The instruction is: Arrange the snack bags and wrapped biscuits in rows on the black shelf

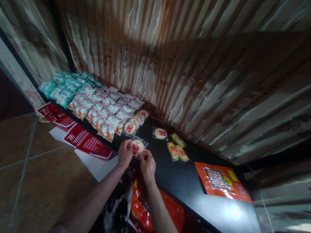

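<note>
My left hand [125, 153] and my right hand [147, 164] pinch a round wrapped pastry [136, 147] by its two sides, over the front edge of the black shelf [163, 173]. The pastry is pale, in clear film, with a red label. Just behind it, a row of similar round wrapped pastries [130, 127] runs back toward the curtain. One more wrapped pastry [160, 133] lies alone to the right. Beyond that lie three yellow wrapped cakes [173, 151].
White-and-orange snack bags [109, 124] and teal snack bags [65, 97] fill the shelf's left side. An orange sausage package [222, 181] lies at right. Red baskets [85, 142] stand on the floor at left. Another orange package [170, 208] sits below the shelf edge. A striped curtain [156, 56] hangs behind.
</note>
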Demonstrator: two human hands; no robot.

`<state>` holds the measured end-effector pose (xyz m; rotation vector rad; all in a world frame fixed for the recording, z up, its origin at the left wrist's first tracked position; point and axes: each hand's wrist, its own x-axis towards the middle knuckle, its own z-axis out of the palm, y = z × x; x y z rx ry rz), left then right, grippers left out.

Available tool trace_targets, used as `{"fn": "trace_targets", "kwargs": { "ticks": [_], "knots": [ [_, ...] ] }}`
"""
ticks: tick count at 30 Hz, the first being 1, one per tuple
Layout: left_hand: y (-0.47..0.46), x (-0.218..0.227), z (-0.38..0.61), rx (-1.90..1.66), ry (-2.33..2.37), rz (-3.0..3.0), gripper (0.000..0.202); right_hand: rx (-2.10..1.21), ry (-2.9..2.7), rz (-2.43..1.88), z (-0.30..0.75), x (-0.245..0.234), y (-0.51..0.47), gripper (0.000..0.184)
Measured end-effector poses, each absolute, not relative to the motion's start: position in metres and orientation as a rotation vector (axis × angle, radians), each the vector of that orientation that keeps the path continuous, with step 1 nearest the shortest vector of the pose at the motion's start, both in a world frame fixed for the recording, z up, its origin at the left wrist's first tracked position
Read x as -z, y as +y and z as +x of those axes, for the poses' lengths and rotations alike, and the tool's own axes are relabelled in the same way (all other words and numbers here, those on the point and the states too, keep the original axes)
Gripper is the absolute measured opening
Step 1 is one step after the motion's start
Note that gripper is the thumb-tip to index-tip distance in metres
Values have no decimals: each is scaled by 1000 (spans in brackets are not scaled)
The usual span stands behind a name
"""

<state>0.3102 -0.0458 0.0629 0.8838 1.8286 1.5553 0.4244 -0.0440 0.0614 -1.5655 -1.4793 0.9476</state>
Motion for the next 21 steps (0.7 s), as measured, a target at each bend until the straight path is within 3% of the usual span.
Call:
{"fn": "trace_targets", "kwargs": {
  "ticks": [12,21],
  "knots": [
    [-18,-54,267,-1582,1923,966,18,-910,-1560,-1636,374,-63,-9,18],
    [-15,-46,261,-1483,2072,1103,30,-865,-1588,-1661,359,-62,5,20]
  ]
}}
